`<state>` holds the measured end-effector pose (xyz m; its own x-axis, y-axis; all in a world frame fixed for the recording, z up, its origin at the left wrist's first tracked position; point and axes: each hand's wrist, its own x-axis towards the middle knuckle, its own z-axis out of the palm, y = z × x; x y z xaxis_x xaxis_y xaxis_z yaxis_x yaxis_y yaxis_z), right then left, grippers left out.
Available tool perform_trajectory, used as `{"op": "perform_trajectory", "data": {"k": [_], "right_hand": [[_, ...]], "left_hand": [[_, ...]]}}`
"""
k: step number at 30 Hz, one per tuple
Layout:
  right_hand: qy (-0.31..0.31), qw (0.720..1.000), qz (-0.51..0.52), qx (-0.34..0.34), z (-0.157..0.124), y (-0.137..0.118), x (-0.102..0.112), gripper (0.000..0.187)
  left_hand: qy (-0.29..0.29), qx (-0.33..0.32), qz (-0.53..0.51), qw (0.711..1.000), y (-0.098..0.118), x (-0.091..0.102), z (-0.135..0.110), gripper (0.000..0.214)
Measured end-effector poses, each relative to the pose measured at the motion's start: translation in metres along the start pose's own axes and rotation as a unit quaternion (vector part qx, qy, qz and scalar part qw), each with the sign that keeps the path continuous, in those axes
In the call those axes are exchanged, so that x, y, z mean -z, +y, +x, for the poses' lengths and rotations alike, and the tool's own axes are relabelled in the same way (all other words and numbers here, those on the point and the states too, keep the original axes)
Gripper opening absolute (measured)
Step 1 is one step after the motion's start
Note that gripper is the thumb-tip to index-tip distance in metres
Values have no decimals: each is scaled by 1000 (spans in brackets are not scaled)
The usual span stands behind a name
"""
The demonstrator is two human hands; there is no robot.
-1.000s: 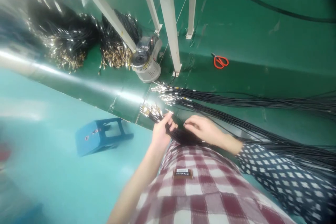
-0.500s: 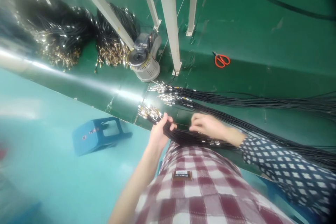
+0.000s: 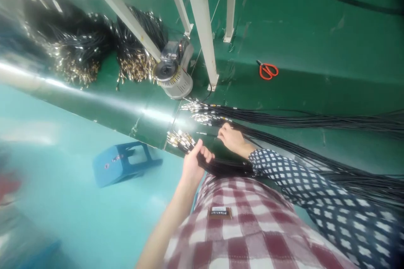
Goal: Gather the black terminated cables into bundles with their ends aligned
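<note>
My left hand (image 3: pixel 194 162) is wrapped round a bundle of thin black cables (image 3: pixel 221 166) at the table's near edge; their gold connector tips (image 3: pixel 180 139) stick out past my fist. My right hand (image 3: pixel 232 138), in a dotted sleeve, reaches forward onto the table and pinches a single cable by its metal tip. Beyond it a long spread of black cables (image 3: pixel 299 122) with shiny ends (image 3: pixel 202 113) lies across the green table (image 3: pixel 315 50).
A small round machine (image 3: pixel 173 76) stands by white frame legs (image 3: pixel 202 29). Heaps of black cables with gold tips (image 3: pixel 94 54) lie at the far left. Orange scissors (image 3: pixel 267 70) rest at the back. A blue stool (image 3: pixel 124 163) stands on the teal floor.
My right hand moved forward from the held bundle to the loose cable ends on the table. My left hand kept its grip on the bundle.
</note>
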<state>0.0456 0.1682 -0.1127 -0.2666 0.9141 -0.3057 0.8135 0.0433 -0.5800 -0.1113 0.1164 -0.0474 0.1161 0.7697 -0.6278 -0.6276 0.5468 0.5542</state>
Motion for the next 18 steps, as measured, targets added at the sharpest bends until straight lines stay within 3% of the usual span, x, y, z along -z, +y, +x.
{"op": "perform_trajectory", "data": {"k": [3,5,8,10,15,18], "right_hand": [[-17,998,58,18,-27,4,18,17],[-64,985,155,34,-45,4,32,20],[-131,922,362,33,-66,-5,45,27],[-135,885,445,30,-72,-13,49,32],[-112,858,500,43,-69,-20,54,40],[-183,871,455,24,-68,-15,63,41]], "left_hand": [[10,-26,8,1000,0,-4,2,15],[8,-35,13,999,1,-10,2,18],[-10,-25,29,999,6,-20,2,22],[-17,-21,52,998,8,-26,1,20],[-51,-6,114,992,9,-32,-6,24],[-35,-17,83,996,9,-30,-8,23]]}}
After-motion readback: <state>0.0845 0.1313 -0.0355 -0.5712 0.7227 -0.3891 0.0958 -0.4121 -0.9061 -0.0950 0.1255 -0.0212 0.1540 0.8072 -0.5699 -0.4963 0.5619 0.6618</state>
